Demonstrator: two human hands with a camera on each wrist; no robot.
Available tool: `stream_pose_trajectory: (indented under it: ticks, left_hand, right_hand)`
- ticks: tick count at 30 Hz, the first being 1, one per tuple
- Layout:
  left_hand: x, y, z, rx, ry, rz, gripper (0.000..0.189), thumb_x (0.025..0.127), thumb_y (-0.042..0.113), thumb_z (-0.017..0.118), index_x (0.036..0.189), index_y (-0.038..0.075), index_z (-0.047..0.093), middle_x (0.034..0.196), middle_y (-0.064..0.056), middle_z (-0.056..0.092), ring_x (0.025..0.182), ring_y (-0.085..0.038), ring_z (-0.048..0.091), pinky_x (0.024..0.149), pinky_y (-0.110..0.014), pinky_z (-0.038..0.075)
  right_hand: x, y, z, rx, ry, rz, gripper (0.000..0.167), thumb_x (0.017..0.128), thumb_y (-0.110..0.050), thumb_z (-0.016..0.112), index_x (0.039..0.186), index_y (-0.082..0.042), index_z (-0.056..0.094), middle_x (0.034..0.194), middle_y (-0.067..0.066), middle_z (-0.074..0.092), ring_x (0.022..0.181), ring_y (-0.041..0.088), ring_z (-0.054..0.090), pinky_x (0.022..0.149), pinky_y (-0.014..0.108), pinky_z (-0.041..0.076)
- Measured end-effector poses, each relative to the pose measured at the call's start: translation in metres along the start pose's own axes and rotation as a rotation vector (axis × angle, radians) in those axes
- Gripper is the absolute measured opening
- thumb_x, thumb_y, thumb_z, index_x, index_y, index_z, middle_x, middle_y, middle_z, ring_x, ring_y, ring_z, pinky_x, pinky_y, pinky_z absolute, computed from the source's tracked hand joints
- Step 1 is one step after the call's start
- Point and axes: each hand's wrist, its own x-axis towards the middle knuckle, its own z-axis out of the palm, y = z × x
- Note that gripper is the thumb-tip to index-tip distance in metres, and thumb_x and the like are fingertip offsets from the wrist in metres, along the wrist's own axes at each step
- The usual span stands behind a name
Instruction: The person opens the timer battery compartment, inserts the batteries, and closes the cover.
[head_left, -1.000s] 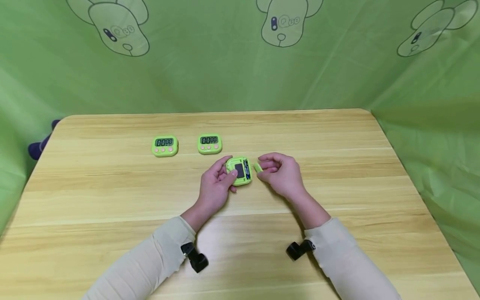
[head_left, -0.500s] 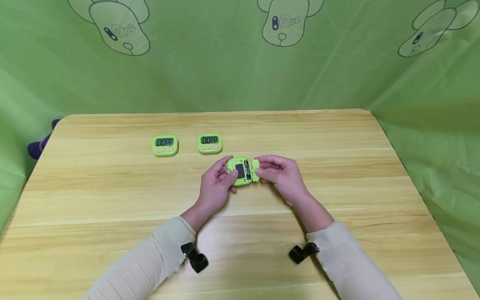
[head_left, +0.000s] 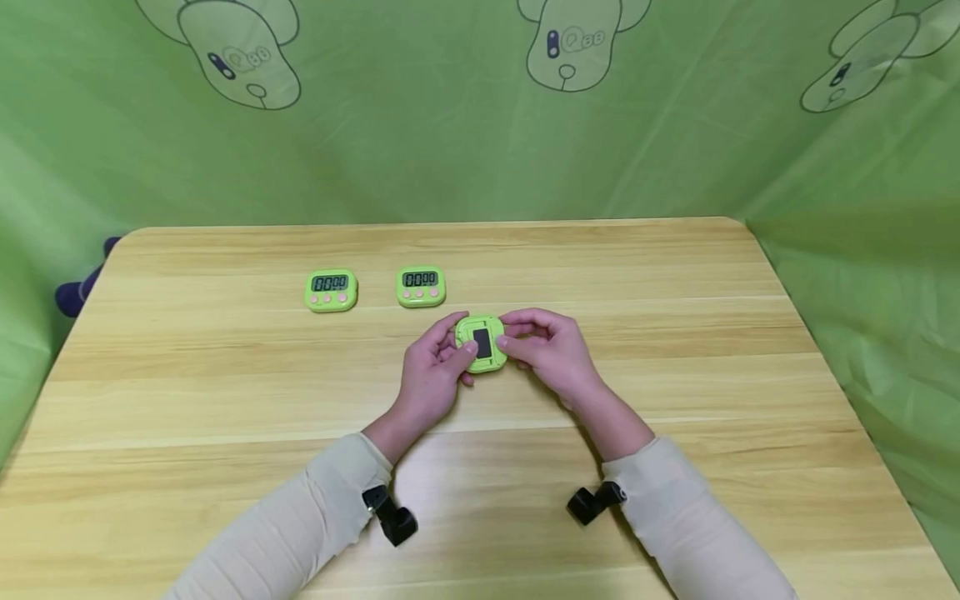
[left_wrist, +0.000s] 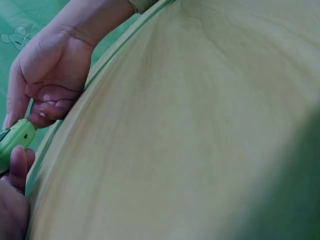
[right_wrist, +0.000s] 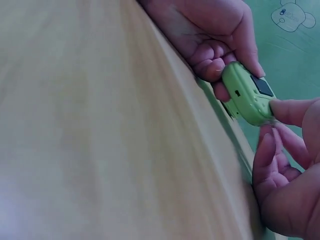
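Observation:
A light green digital timer [head_left: 489, 364] is held back side up between both hands, over the middle of the table. My left hand [head_left: 426, 377] grips its left side, thumb on the back by a dark rectangular panel [head_left: 482, 343]. At the timer's right edge, my right hand [head_left: 551, 354] pinches the small green battery cover [head_left: 497, 328], which lies over the battery slot; the batteries are hidden. In the right wrist view, the right thumb presses on the back of the timer [right_wrist: 242, 92] while the fingers sit under its edge.
Two matching green timers, one on the left [head_left: 331, 290] and one nearer the middle [head_left: 421, 287], lie face up beyond the hands, with digits on their displays. The wooden table [head_left: 675, 275] is surrounded by green cloth [head_left: 420, 150].
The right hand has brought the battery cover leftward onto the timer, and the batteries that showed earlier are covered. My left hand has kept its grip, nearly still.

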Motion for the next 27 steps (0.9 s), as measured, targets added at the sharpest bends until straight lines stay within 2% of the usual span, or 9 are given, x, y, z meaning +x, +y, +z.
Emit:
stream_pose_trajectory:
  ticks: [3,7,11,16,20,23,27]
  left_hand:
    - [0.000,0.000,-0.001,-0.003,-0.012,-0.002,0.044,0.096,-0.004,0.063,0.139,-0.004,0.054,0.078,-0.009,0.057,0.059,-0.020,0.057,0.052,-0.030,0.059]
    - [-0.001,0.000,0.000,0.000,-0.031,0.004,0.043,0.096,-0.006,0.061,0.138,-0.004,0.054,0.085,-0.014,0.063,0.062,-0.020,0.057,0.052,-0.028,0.058]
    - [-0.002,0.001,0.001,0.024,-0.040,0.010,0.041,0.096,-0.008,0.059,0.137,-0.003,0.055,0.095,-0.019,0.068,0.064,-0.021,0.059,0.051,-0.027,0.057]
    - [-0.002,0.002,0.002,0.041,-0.046,0.018,0.040,0.096,-0.009,0.058,0.135,-0.003,0.056,0.097,-0.022,0.069,0.064,-0.024,0.060,0.050,-0.028,0.057]
    - [-0.002,0.002,0.002,0.019,-0.065,0.009,0.039,0.097,-0.007,0.057,0.136,-0.001,0.055,0.101,-0.020,0.069,0.067,-0.026,0.062,0.054,-0.032,0.059]
    - [-0.002,0.001,0.001,-0.020,-0.084,0.004,0.039,0.099,-0.008,0.054,0.137,0.000,0.050,0.105,-0.021,0.067,0.071,-0.030,0.064,0.062,-0.038,0.062]
    - [-0.003,0.000,0.000,-0.065,-0.095,0.033,0.037,0.099,-0.010,0.048,0.134,-0.001,0.041,0.113,-0.024,0.065,0.084,-0.035,0.066,0.076,-0.042,0.062]
  right_hand:
    - [0.003,-0.003,-0.003,-0.004,-0.051,0.070,0.035,0.085,-0.003,0.080,0.118,0.001,0.069,0.101,0.015,0.069,0.074,0.017,0.065,0.059,0.025,0.059]
    - [0.008,-0.005,-0.008,0.016,-0.106,0.147,0.037,0.082,-0.001,0.081,0.115,0.005,0.068,0.097,0.013,0.071,0.078,0.018,0.066,0.060,0.024,0.058]
    - [0.010,-0.006,-0.009,0.018,-0.116,0.172,0.036,0.078,0.001,0.084,0.111,0.007,0.068,0.092,0.011,0.071,0.079,0.018,0.067,0.061,0.023,0.058]
    - [0.009,-0.005,-0.009,0.021,-0.097,0.150,0.033,0.076,0.002,0.085,0.106,0.006,0.070,0.092,0.013,0.071,0.079,0.019,0.067,0.063,0.024,0.059]
    - [0.008,-0.001,-0.008,0.041,-0.085,0.094,0.032,0.077,0.003,0.084,0.106,0.005,0.070,0.095,0.015,0.070,0.083,0.020,0.068,0.072,0.027,0.061]
    - [0.006,0.003,-0.009,0.015,-0.121,0.031,0.030,0.086,-0.002,0.078,0.113,0.006,0.068,0.099,0.016,0.070,0.083,0.020,0.067,0.072,0.029,0.062]
    - [0.002,0.005,-0.010,-0.023,-0.203,-0.015,0.031,0.102,-0.013,0.061,0.125,0.008,0.062,0.108,0.018,0.068,0.086,0.023,0.067,0.070,0.032,0.062]
